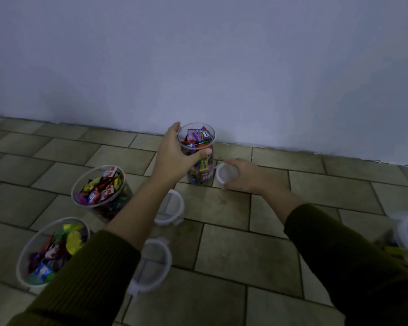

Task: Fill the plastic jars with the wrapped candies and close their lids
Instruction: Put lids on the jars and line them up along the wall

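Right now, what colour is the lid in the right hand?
Translucent white; the lid shows best in the head view.

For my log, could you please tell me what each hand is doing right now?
Left hand: gripping the far candy jar.
Right hand: gripping a round lid.

**Clear plastic, shiny wrappers, matt tile**

The far jar (204, 171), middle jar (99, 191) and near jar (52, 250) are clear, glossy plastic. The candies (198, 135) have shiny, crinkled wrappers. The small lid (226, 172), upper floor lid (172, 208) and lower floor lid (153, 267) are milky, translucent plastic. The floor (222, 250) is matt, mottled tile and the wall (198, 55) is smooth and matt. The left sleeve (80, 278) and right sleeve (351, 267) are ribbed knit cloth.
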